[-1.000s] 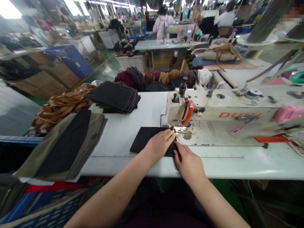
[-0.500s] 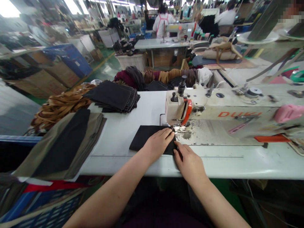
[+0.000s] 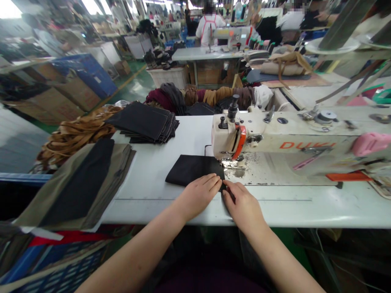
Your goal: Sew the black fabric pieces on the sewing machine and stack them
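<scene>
A folded piece of black fabric (image 3: pixel 192 169) lies on the sewing machine table, its right edge by the presser foot (image 3: pixel 229 163). My left hand (image 3: pixel 204 189) rests on its near right part, fingers stretched out and lying flat. At the near right corner my right hand (image 3: pixel 241 199) pinches the fabric's edge between thumb and fingers. The two hands' fingertips nearly meet. Above the cloth stands the white sewing machine (image 3: pixel 259 130) with an orange guard; the needle itself is too small to make out.
Stacked black fabric pieces (image 3: pixel 142 122) lie at the table's back left. Olive and black panels (image 3: pixel 79 183) overlap its left edge, near a heap of brown straps (image 3: pixel 79 132). Bundled cloth (image 3: pixel 210 97) sits behind the table. A person (image 3: pixel 209 28) is at another machine beyond.
The black fabric has slid a little away from me along the presser foot. My left hand has drawn back toward me over it; my right hand stays at the edge.
</scene>
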Tool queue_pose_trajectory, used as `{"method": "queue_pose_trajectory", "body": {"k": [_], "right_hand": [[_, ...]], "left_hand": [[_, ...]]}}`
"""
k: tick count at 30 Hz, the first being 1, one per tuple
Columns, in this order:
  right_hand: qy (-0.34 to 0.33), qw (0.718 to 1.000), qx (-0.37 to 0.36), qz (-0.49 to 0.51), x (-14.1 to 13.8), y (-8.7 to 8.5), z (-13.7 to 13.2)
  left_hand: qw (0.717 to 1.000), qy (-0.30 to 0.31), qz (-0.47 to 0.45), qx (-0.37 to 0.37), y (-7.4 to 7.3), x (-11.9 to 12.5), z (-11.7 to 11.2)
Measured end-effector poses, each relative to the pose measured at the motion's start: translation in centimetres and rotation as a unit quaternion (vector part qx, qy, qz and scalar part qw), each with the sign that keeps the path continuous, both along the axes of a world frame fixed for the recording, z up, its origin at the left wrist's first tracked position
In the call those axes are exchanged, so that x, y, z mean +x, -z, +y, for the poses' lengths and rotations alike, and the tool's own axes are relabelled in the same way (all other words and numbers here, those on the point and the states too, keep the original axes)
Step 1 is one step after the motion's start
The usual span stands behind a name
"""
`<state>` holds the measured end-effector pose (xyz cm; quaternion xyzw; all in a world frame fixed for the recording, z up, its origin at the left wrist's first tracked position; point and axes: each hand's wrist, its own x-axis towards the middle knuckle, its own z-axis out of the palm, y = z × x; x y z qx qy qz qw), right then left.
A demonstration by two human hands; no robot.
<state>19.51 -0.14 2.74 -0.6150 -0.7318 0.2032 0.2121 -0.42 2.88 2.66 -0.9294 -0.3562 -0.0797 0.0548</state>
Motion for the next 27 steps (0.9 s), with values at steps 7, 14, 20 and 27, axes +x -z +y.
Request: {"method": "queue_pose_trajectory", "body": {"k": [7,14,20,27], "right_hand": [[-0.01,0.996,0.08,-0.042,-0.2,0.7,0.3],[-0.044,0.975,0.162,-0.142,-0.1,1.3,0.9],[-0.051,0.97,0.157,-0.179,-0.3,0.9,2.0],[-0.028,0.971,0.134,-0.198,-0.8,1.1,2.9]], "left_hand": [[0.998,0.028,-0.052,0.008,0.2,-0.5,-0.6],[0.998,0.008,-0.064,-0.01,0.3,-0.4,1.0],[0.997,-0.009,-0.063,-0.032,0.5,-0.4,2.7],[0.997,-0.03,-0.047,-0.059,0.4,-0.4,4.7]]}}
